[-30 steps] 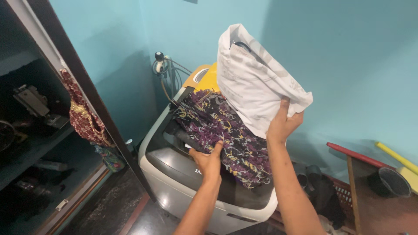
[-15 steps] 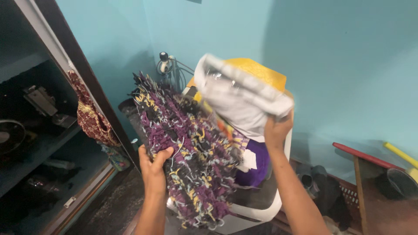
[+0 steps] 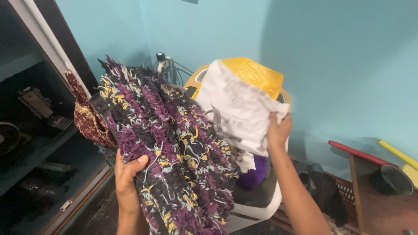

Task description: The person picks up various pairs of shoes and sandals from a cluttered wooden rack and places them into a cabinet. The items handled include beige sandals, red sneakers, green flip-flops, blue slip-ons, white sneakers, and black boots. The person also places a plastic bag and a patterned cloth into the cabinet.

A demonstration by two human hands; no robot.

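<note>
Teal-walled corner, washing machine [image 3: 261, 204]: left hand [image 3: 126, 176] grips shaggy rug [image 3: 170, 148] beside it, right hand [image 3: 278, 130] clutches white bag [image 3: 237, 109] above (top-heavy rug may slip).

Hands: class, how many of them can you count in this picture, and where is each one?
2. The left hand grips the edge of the shaggy purple rug; the right hand holds up the white cloth. No others show.

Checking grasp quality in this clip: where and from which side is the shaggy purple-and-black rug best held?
Probably along its side edge. The rug hangs nearly upright, and the left hand pinches its left edge from the left, thumb on the tufted face. The limp weave sags below that, so a higher hold near the top edge would likely steady it. The right hand holds the white cloth.
</note>
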